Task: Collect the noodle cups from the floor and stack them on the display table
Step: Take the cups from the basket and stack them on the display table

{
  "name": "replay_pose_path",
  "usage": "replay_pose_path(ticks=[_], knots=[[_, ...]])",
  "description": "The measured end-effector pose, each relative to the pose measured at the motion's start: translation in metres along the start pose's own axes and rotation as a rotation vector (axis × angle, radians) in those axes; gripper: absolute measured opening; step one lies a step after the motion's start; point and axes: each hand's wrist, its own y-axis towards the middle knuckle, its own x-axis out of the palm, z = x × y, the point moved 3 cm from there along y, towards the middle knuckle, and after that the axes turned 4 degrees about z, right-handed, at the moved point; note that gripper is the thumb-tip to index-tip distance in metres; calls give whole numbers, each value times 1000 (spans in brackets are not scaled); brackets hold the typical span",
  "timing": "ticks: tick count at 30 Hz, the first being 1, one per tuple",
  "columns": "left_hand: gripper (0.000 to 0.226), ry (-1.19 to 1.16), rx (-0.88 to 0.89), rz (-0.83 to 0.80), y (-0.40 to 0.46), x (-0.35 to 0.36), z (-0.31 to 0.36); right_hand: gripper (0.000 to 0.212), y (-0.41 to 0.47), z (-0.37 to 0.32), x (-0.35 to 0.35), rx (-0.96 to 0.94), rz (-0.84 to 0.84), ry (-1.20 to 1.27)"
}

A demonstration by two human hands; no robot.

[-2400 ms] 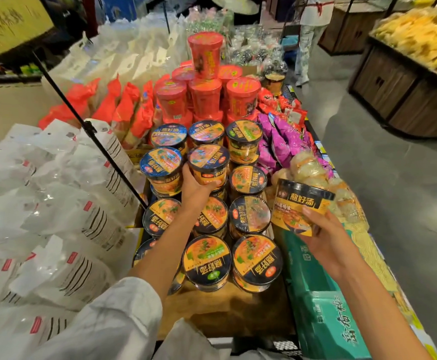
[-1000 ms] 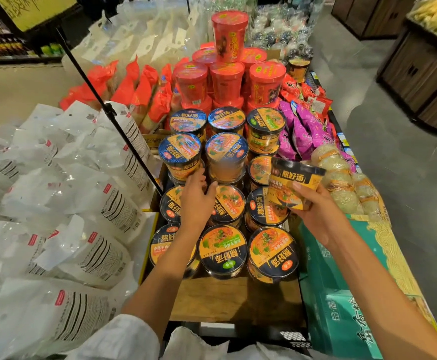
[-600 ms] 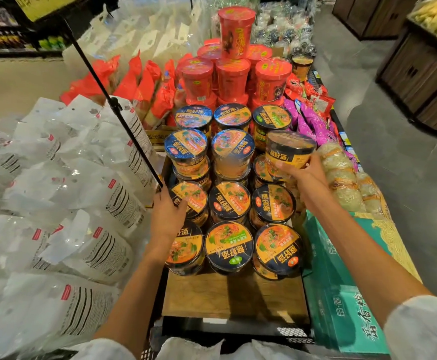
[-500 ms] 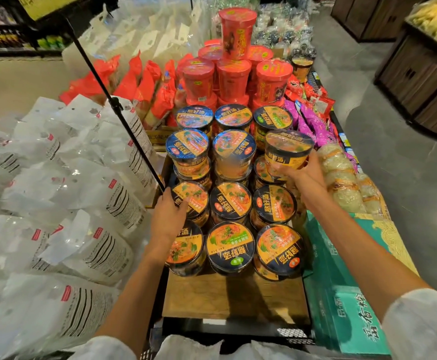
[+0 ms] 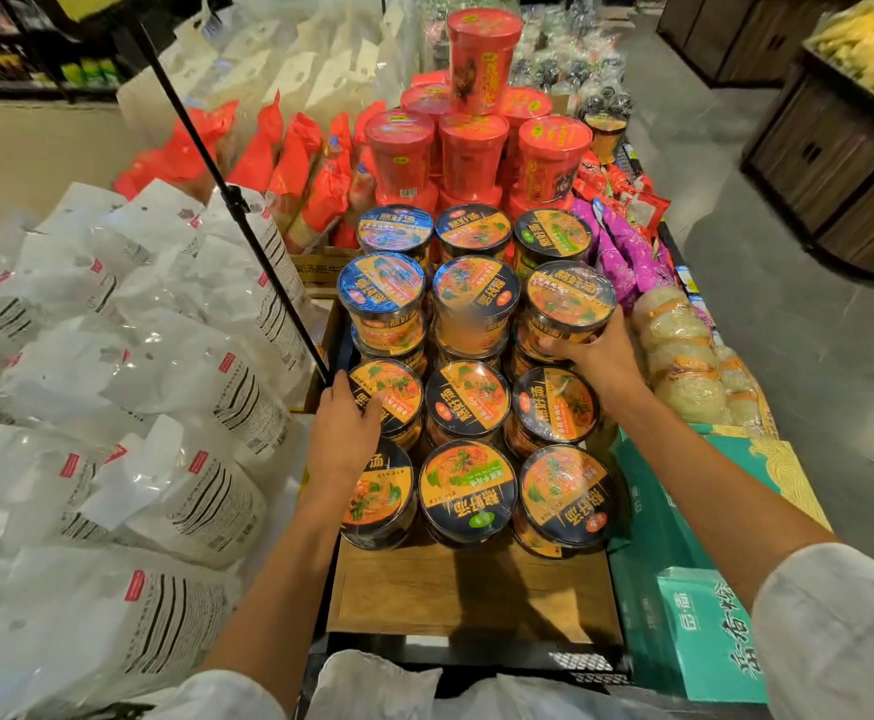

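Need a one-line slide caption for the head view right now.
Right hand sets a noodle cup onto the stacked row; left hand rests against a lower cup.

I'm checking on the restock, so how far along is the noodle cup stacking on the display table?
Mostly done, it seems: black-and-orange noodle cups fill rows on the wooden display table, some two high. In hand: the right hand grips a cup sitting atop the right stack, while the left hand rests on a cup in the left column. Left: releasing it; whether cups remain on the floor is out of view.
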Motion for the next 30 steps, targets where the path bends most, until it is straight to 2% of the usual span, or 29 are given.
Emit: replay_pose_path(ticks=[14, 20, 22, 25, 30], knots=[[75, 26, -8, 2, -2, -3, 1, 111, 3, -2, 4, 30, -20, -60], [77, 49, -18, -42, -2, -3, 2, 109, -9, -5, -2, 52, -92, -58], [76, 84, -11, -64, -1, -3, 4, 103, -20, -12, -5, 20, -92, -111], [76, 153, 1, -91, 0, -4, 5, 81, -43, -24, -11, -81, -96, -256], [80, 302, 23, -108, -3, -10, 6, 50, -89, -34, -19, -221, -73, -611]])
